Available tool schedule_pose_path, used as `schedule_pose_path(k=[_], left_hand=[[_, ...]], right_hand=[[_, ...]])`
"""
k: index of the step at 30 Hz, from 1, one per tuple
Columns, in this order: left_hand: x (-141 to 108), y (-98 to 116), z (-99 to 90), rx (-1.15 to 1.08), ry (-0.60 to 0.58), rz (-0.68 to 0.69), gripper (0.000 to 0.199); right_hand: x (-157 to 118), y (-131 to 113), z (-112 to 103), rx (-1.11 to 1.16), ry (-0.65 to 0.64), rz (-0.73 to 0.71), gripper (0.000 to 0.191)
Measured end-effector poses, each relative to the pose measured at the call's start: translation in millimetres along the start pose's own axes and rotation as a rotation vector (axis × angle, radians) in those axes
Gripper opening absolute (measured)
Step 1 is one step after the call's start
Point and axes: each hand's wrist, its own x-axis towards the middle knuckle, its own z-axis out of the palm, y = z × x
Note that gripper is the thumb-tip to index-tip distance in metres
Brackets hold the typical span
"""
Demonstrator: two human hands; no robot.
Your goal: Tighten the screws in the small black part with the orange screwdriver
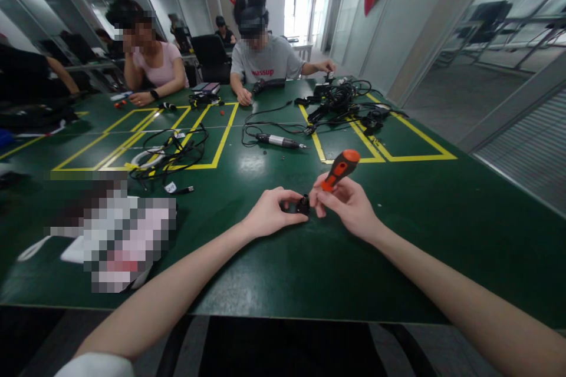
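Between the thumb and fingers of my left hand (270, 212) is a small black part (303, 205), held low at the green table (247, 283). Its exact kind is too small to make out. My right hand (349, 203) is closed round a screwdriver (341, 169) with an orange and dark grey handle. The handle's butt points up and to the right, and its lower end leans toward the black part. Fingers hide most of the shaft, so I cannot tell whether the tip touches the part.
A pen-shaped electric tool (278, 141) with a cord lies ahead. Black cables (177, 150) are on the left, a larger cable heap (342, 100) at the back right. Blurred-out items (128, 241) lie near my left arm. A co-worker (267, 56) sits opposite, another person (154, 62) further left.
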Motion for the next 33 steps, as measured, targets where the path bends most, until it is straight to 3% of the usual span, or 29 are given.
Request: schedule_pose_path(k=[4,14,23,30,33], left_hand=[[1,-1,-5.6,-0.116,-0.067,-0.023,0.061],[8,-9,-14.6,-0.594,-0.237,-0.213,0.066],[8,-12,-18.0,-0.614,-0.300,-0.174,0.063],[6,-10,-13.7,-0.520,-0.162,-0.169,0.047],[6,-9,-13.8,-0.516,-0.160,-0.174,0.039]], right_hand=[[1,0,0,-0.048,0.034,0.010,0.040],[1,-1,1,-0.008,-0.026,0.006,0.040],[2,-1,1,-0.026,0.009,0.001,0.038],[3,2,0,-0.007,0.014,0.014,0.041],[1,2,0,0.025,0.023,0.005,0.037]])
